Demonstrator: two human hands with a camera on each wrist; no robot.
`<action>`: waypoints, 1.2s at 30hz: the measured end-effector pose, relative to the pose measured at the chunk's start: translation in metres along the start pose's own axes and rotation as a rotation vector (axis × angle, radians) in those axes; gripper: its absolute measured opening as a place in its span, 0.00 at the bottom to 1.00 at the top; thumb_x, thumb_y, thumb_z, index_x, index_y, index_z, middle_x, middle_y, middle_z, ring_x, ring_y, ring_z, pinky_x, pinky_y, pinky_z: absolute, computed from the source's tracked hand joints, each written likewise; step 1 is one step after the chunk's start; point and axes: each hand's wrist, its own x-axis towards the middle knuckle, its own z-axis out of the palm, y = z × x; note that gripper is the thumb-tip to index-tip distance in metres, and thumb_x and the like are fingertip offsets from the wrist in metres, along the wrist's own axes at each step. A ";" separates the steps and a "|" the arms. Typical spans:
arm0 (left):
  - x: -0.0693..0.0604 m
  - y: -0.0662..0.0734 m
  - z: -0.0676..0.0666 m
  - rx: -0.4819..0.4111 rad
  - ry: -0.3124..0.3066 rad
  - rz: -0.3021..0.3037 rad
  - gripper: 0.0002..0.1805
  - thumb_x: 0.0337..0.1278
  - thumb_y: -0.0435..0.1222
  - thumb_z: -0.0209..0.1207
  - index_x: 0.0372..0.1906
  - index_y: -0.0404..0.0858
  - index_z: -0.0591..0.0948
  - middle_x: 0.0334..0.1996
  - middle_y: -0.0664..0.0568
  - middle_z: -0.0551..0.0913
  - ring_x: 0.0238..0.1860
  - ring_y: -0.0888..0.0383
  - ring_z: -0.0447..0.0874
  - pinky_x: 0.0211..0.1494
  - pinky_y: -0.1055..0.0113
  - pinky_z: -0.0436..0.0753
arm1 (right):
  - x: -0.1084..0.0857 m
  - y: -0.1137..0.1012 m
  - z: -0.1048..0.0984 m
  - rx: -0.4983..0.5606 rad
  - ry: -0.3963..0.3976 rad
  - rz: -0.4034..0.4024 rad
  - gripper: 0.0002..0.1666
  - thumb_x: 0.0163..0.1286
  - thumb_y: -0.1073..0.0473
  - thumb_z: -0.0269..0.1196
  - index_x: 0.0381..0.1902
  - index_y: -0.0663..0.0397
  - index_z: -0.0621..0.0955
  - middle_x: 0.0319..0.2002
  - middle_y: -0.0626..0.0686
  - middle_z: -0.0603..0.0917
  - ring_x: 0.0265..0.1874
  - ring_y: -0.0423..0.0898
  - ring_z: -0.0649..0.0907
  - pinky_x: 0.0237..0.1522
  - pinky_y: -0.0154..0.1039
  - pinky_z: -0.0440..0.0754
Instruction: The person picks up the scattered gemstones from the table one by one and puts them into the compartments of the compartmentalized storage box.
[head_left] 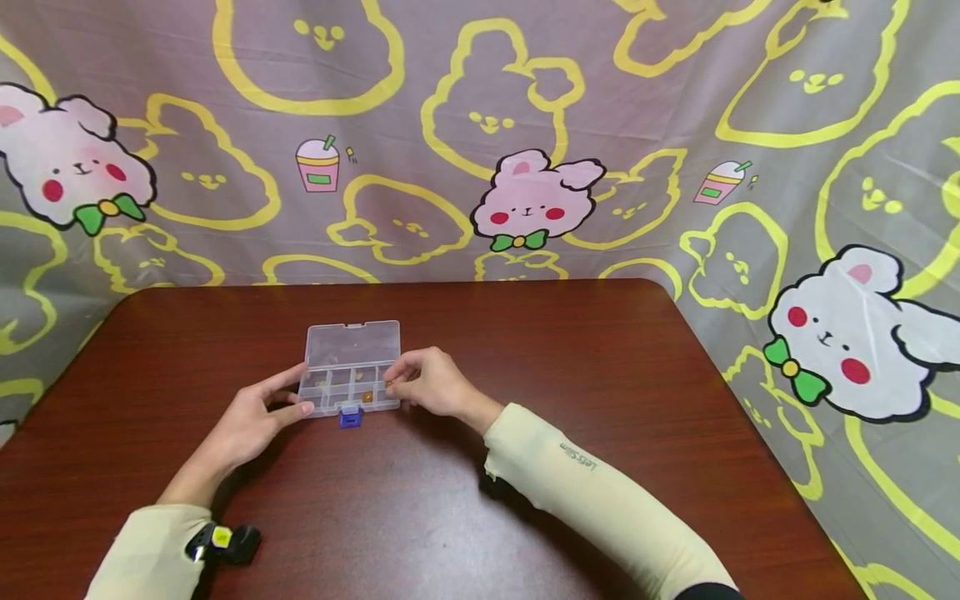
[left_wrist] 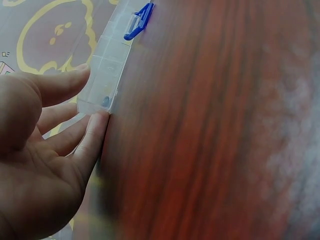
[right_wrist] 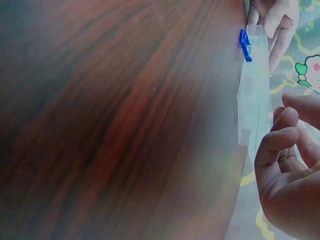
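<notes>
A clear plastic compartment box (head_left: 340,402) stands on the table with its lid (head_left: 354,345) raised at the back and a blue latch (head_left: 350,417) hanging at its front. Small pieces lie in several compartments, among them an orange-brown piece (head_left: 367,397). With thumb and fingers, my left hand (head_left: 251,421) holds the box's left end; a dark bluish piece (left_wrist: 106,101) shows through that corner. Over the right-hand compartments, my right hand (head_left: 435,383) pinches a tiny orange-brown piece (head_left: 388,383), mostly hidden by the fingertips.
The dark reddish-brown table (head_left: 570,350) extends around the box, with rounded far corners. A grey curtain (head_left: 645,108) with yellow outlines and rabbit faces hangs behind and beside it. A small black device (head_left: 242,545) is strapped to the left wrist.
</notes>
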 end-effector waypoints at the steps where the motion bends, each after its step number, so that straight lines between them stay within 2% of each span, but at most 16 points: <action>1: 0.000 0.000 0.000 0.000 -0.001 -0.002 0.37 0.64 0.35 0.66 0.75 0.33 0.65 0.63 0.35 0.75 0.52 0.44 0.76 0.40 0.74 0.75 | 0.000 0.000 0.001 0.003 0.000 0.002 0.04 0.61 0.72 0.70 0.35 0.63 0.87 0.23 0.49 0.83 0.20 0.58 0.83 0.21 0.32 0.77; 3: 0.000 0.001 0.000 -0.002 -0.004 -0.008 0.37 0.64 0.35 0.66 0.75 0.33 0.65 0.63 0.35 0.75 0.52 0.44 0.76 0.40 0.74 0.74 | 0.001 -0.002 0.002 0.007 -0.001 0.002 0.04 0.61 0.72 0.69 0.35 0.64 0.87 0.22 0.49 0.83 0.22 0.62 0.83 0.21 0.33 0.77; 5: 0.000 0.001 0.000 -0.002 -0.005 -0.010 0.37 0.64 0.35 0.66 0.75 0.33 0.65 0.63 0.35 0.75 0.52 0.44 0.76 0.40 0.74 0.74 | 0.002 -0.003 0.003 0.002 -0.002 0.009 0.04 0.61 0.72 0.69 0.35 0.63 0.87 0.22 0.48 0.83 0.22 0.61 0.83 0.21 0.33 0.77; 12: 0.000 0.002 -0.001 0.017 -0.002 -0.008 0.37 0.64 0.35 0.66 0.75 0.34 0.65 0.63 0.35 0.75 0.52 0.44 0.77 0.40 0.74 0.74 | 0.003 -0.006 0.006 -0.013 0.003 0.029 0.05 0.61 0.71 0.71 0.36 0.63 0.87 0.21 0.46 0.82 0.15 0.43 0.79 0.20 0.32 0.77; 15: 0.000 0.002 -0.001 0.017 -0.005 -0.011 0.37 0.64 0.35 0.66 0.75 0.34 0.65 0.63 0.35 0.75 0.52 0.44 0.77 0.40 0.74 0.74 | 0.003 -0.006 0.007 -0.017 0.009 0.030 0.05 0.61 0.71 0.71 0.35 0.63 0.87 0.21 0.47 0.83 0.13 0.39 0.78 0.20 0.32 0.77; 23: 0.000 0.004 -0.002 0.014 -0.012 -0.026 0.37 0.64 0.35 0.66 0.75 0.34 0.65 0.63 0.35 0.75 0.52 0.43 0.77 0.40 0.74 0.74 | 0.003 -0.005 0.009 -0.030 0.019 0.038 0.04 0.61 0.70 0.71 0.34 0.60 0.88 0.21 0.47 0.83 0.13 0.40 0.78 0.20 0.33 0.77; 31: 0.000 0.004 -0.002 0.011 -0.015 -0.026 0.38 0.64 0.35 0.66 0.75 0.34 0.64 0.64 0.35 0.74 0.52 0.44 0.77 0.40 0.74 0.75 | 0.003 -0.005 0.009 -0.025 0.008 0.044 0.03 0.61 0.70 0.71 0.34 0.61 0.88 0.22 0.48 0.83 0.17 0.51 0.82 0.20 0.33 0.78; 36: 0.001 0.004 -0.002 -0.004 -0.013 -0.021 0.38 0.64 0.35 0.66 0.75 0.33 0.64 0.65 0.35 0.73 0.52 0.43 0.76 0.40 0.74 0.75 | 0.003 -0.006 0.009 -0.034 0.012 0.043 0.03 0.61 0.70 0.71 0.34 0.61 0.88 0.22 0.47 0.83 0.14 0.42 0.79 0.20 0.33 0.77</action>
